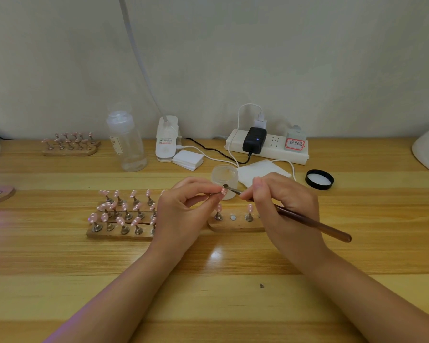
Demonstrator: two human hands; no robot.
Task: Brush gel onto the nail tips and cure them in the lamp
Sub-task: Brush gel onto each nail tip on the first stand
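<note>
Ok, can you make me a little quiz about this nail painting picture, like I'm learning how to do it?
1. True or false: the black lid is screwed onto the frosted jar.
2. Which hand holds the brush? A) left hand B) right hand C) neither
3. Fill in the gap: the left hand pinches one pink ____ with white dots, held up to the brush.

Key
1. False. The lid lies on the table right of the jar, which stands open.
2. B. The right hand grips the brush.
3. Nail tip.
</note>
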